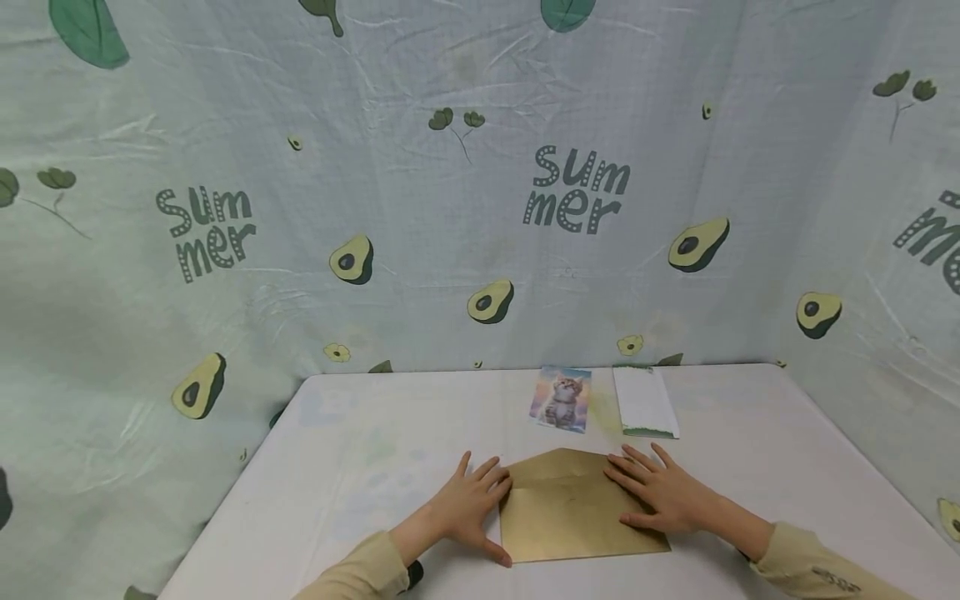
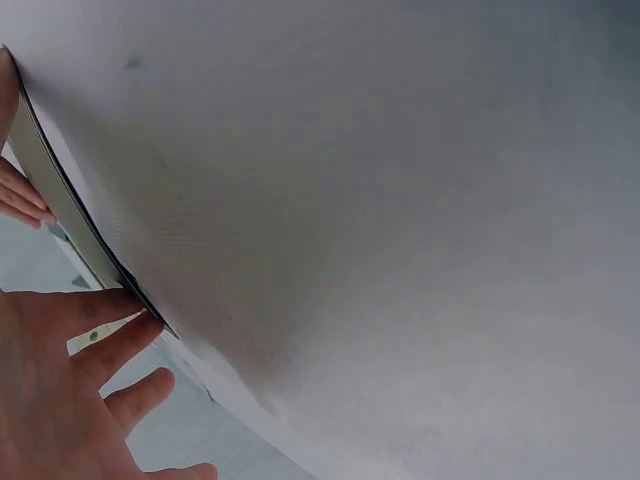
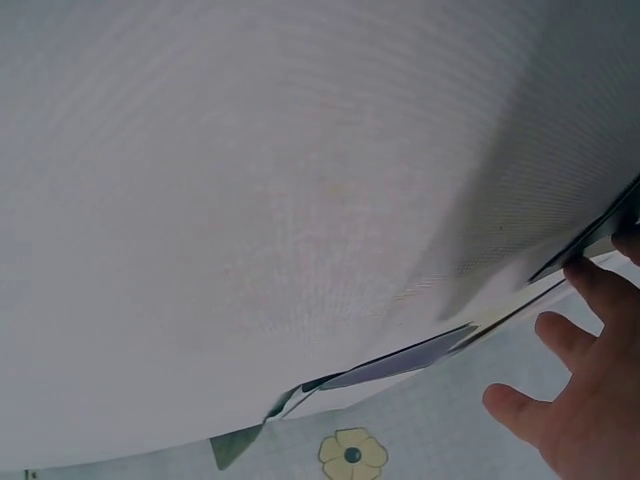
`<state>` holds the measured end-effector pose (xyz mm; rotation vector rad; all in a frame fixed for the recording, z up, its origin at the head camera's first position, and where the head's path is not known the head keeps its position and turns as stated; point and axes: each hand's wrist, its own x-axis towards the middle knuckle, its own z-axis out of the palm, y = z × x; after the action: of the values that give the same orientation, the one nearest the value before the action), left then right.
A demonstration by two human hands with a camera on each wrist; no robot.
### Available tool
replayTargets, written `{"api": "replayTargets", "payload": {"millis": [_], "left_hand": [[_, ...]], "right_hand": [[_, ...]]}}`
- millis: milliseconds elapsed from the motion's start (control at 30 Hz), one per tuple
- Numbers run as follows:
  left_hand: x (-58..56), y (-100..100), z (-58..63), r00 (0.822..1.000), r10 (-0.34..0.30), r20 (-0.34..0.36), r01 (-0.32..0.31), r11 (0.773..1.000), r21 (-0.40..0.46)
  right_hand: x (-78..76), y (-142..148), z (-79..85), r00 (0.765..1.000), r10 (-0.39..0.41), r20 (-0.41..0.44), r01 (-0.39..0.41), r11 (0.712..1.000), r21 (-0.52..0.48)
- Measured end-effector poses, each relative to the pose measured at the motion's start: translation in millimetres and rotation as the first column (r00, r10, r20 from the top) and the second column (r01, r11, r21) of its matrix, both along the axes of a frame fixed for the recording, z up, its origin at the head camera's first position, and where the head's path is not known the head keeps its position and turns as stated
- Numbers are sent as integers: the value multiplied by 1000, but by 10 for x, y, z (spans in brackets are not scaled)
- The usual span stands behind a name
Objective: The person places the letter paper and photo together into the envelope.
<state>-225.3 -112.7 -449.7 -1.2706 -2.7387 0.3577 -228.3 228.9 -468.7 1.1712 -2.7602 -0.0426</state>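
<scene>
Head view: left hand [image 1: 471, 507] spread along the left side of a gold envelope [image 1: 573, 521], thumb at the near corner, fingertips on the far part of that side. Right hand [image 1: 666, 497] lies with straight, parted fingers over the envelope's right side. Neither hand is clamped on anything; both rest in contact. Whether a left fingertip reaches beneath the edge, cannot tell; the left wrist view shows that edge only side-on.

Envelope on the white table [image 1: 375, 483], between the hands, pointed flap [image 1: 561, 467] laid out away from the person.

Risks, as judged: uneven pressure from the two palms could skew the sheet, since it seems thin and loose on the cloth. Pushing both sides inward would likely buckle its middle. A slanted pull on the flap might crease it off its fold line.

Farther out: kitten picture [image 1: 561, 402] just beyond the flap, white card [image 1: 647, 402] with green ends to its right. A forward slide or a careless right-hand reach could nudge either.
</scene>
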Motion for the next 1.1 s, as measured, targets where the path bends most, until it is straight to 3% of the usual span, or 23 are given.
{"api": "replayTargets", "payload": {"millis": [867, 1100], "left_hand": [[17, 4, -25, 1000, -17, -9, 16, 1000, -8], [6, 29, -16, 997, -11, -80, 8, 999, -36]], "right_hand": [[-33, 42, -60, 1000, 5, -18, -5, 1000, -15], [-49, 51, -95, 999, 7, -42, -8, 999, -32]]}}
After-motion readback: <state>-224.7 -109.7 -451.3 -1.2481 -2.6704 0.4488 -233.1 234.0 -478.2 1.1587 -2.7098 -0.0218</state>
